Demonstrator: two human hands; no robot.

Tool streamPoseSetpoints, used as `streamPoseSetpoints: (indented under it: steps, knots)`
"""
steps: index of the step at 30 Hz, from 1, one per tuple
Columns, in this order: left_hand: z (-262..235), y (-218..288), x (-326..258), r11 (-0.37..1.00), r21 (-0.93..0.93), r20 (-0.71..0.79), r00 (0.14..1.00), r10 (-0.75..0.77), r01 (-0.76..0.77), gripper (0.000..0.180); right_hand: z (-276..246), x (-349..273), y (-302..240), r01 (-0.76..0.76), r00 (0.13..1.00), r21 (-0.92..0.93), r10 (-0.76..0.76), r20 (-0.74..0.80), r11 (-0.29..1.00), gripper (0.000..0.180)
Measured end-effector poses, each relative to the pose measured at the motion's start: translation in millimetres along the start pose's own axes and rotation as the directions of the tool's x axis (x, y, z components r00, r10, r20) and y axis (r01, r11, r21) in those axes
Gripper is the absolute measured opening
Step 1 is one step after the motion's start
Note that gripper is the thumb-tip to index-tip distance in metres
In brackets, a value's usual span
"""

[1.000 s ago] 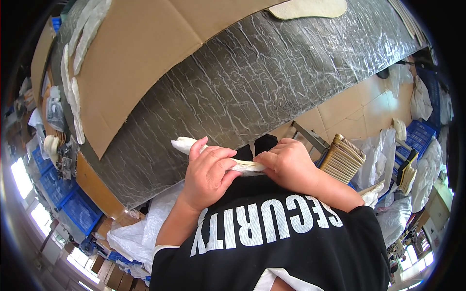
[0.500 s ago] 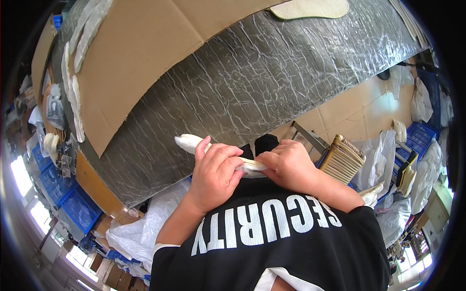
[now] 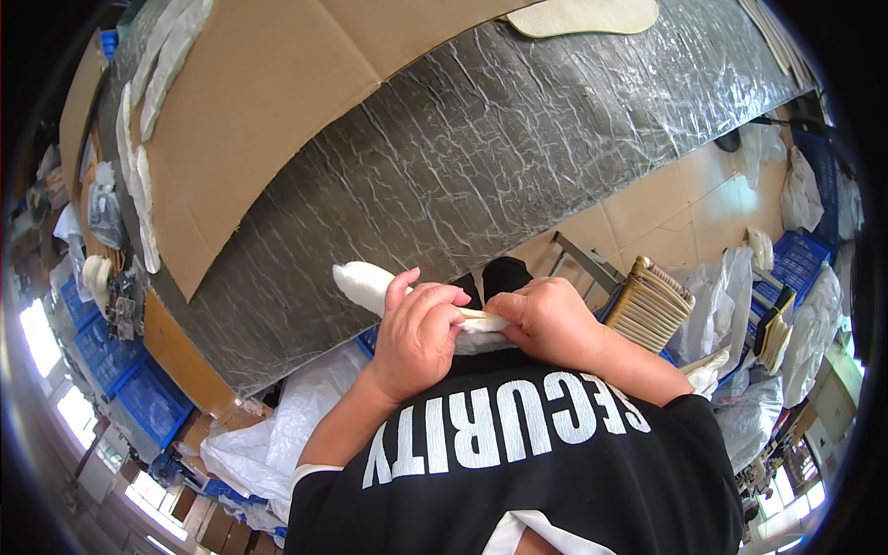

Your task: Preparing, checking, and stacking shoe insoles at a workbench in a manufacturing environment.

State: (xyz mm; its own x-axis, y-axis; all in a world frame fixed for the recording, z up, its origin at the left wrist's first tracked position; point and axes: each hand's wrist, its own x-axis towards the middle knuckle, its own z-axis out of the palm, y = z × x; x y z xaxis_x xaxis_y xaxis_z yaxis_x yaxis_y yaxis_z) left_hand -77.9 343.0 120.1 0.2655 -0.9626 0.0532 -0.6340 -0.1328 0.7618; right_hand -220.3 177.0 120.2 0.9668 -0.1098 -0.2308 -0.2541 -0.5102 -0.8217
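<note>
A white fleecy insole (image 3: 363,285) is held between my two hands, close to my chest, beside the near edge of the table. My left hand (image 3: 414,335) is closed around its middle, with one rounded fluffy end sticking out to the left. At the other end my right hand (image 3: 552,319) pinches the cream edge with thumb and fingers. Between the hands the piece looks folded, showing a thin cream edge above white pile. The part inside my right fingers is hidden.
The table (image 3: 444,176) has a crinkled plastic cover. On it lie a large cardboard sheet (image 3: 277,83), another insole (image 3: 583,17) and white fleece strips (image 3: 176,65). A woven stool (image 3: 650,305) stands right, near blue crates (image 3: 797,264); white plastic bags (image 3: 268,444) sit lower left.
The insole's free left end has dropped a little and shows more of its fleecy face. More white pile shows beneath the folded edge between my hands. Both hands keep their hold.
</note>
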Motion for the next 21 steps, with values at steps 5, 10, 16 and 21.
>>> streamPoseSetpoints:
  steps: [5,10,16,21]
  knots:
    - [5,-1,-3,1.000,-0.016,-0.045,0.999,0.006,-0.007,0.013,-2,0,2,0.025,1.000,0.001,-0.025,0.018,1.000,0.017]
    - [6,1,-2,0.999,0.033,-0.051,0.998,0.027,-0.026,0.015,-3,6,-3,0.088,0.996,0.028,-0.088,-0.004,0.996,0.021]
    - [-8,2,3,1.000,0.023,-0.018,1.000,0.005,-0.005,0.021,6,6,3,0.133,0.990,-0.148,-0.139,-0.031,0.980,0.018]
    - [-20,-5,0,0.999,0.021,0.036,0.998,-0.045,0.044,0.022,7,4,5,0.131,0.990,-0.162,-0.138,-0.033,0.978,0.016]
